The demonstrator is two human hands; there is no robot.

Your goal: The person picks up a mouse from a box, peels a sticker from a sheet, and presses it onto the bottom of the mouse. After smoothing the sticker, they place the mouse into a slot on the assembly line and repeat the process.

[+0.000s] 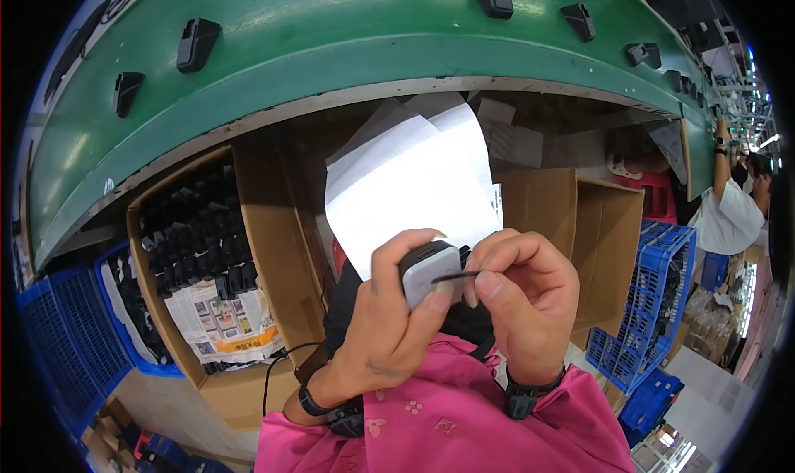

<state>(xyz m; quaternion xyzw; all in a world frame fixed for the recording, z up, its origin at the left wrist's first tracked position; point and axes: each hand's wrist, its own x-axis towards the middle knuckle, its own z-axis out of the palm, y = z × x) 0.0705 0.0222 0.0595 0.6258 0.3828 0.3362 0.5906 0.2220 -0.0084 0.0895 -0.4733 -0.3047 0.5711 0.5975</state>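
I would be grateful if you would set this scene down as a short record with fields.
Left hand: left hand grips a grey-and-black device
Right hand: right hand pinches a thin black strip at the device
Beyond the hands: white sheets
Bench: green bench with black devices spaced along it
Left: cardboard box holding black items and newspaper
Right: blue crate

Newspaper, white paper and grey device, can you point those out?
Newspaper (pixel 225 317), head view: its printed page.
White paper (pixel 407 193), head view: top sheet's middle.
Grey device (pixel 421 273), head view: its flat face.
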